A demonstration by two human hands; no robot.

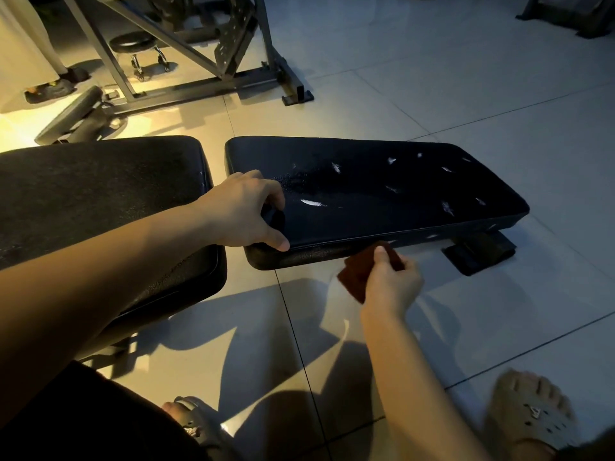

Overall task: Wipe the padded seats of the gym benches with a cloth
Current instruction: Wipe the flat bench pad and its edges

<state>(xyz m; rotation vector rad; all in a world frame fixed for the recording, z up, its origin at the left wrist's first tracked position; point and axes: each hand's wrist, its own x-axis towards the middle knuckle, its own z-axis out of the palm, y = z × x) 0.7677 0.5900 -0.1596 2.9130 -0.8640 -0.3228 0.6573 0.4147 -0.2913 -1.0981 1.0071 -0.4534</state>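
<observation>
Head view: a long black padded seat (382, 191) lies across the middle of the frame, its top glossy with a wet patch and scattered white flecks. To its left, just beside it, sits a second pad (100, 201), duller and lit in yellow.

The left hand (246, 211) is on the left end of the padded seat, fingers curled down onto the top and the thumb against the near edge. Something dark sits under the fingers, so I cannot tell whether this grip pinches anything.

The right hand (389, 284), lower centre-right, has its grip pinched on a dark red-brown cloth (356, 277), thumb on top. The cloth is held against the seat's near side wall, just below the top edge.

Pale floor tiles (432, 78) fill the rest. A sandalled foot (529, 414) shows at lower right. At upper left stand a grey machine frame (199, 61) and a round black stool (134, 44).
</observation>
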